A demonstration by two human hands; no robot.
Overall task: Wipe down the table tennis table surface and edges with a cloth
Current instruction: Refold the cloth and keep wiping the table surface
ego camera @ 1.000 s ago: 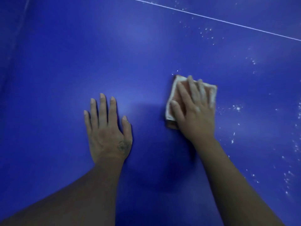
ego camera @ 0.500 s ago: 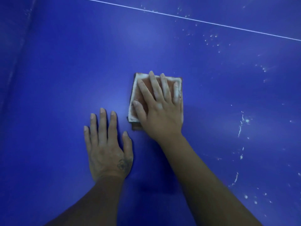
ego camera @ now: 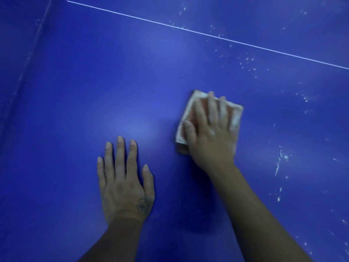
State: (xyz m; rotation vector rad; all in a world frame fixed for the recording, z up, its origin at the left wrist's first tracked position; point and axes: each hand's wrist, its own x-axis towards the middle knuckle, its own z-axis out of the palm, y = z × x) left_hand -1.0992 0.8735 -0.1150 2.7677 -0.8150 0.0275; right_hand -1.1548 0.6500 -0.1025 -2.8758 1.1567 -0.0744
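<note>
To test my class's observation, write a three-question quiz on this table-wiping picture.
1. True or false: the left hand presses the cloth.
2. Multiple choice: the white specks on the table lie mostly A) left of the left hand, B) right of the right hand, C) between the hands.
3. Fill in: beyond the cloth runs a thin white ____.
Key: 1 false; 2 B; 3 line.
</note>
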